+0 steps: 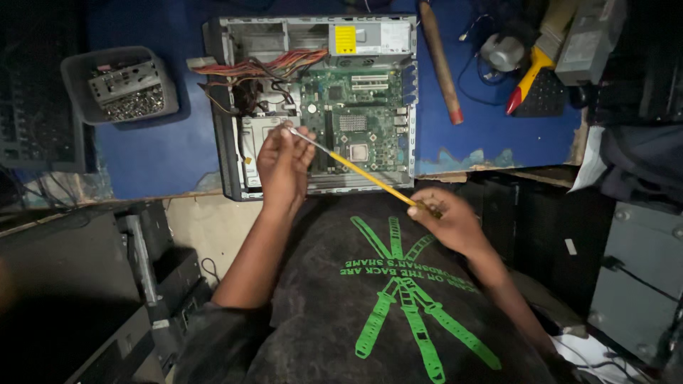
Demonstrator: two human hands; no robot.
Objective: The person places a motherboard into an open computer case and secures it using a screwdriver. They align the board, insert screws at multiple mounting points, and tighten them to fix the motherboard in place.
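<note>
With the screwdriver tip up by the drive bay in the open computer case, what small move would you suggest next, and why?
Probably lower the tip onto a screw beside the drive bay. The right hand holds the handle of the long screwdriver, while the left hand pinches its shaft near the tip, which seems to hover over the open computer case. The screw itself is too small to see.

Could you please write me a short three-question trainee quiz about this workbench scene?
1. True or false: the open computer case lies on a blue mat.
2. What does the right hand grip? A) the screwdriver by its handle B) a hammer C) a cable
3. Where does the grey bin of small metal parts sit relative to the case?

Key: 1 true. 2 A; the left hand steadies its shaft near the tip. 3 To the case's left in the picture.
</note>
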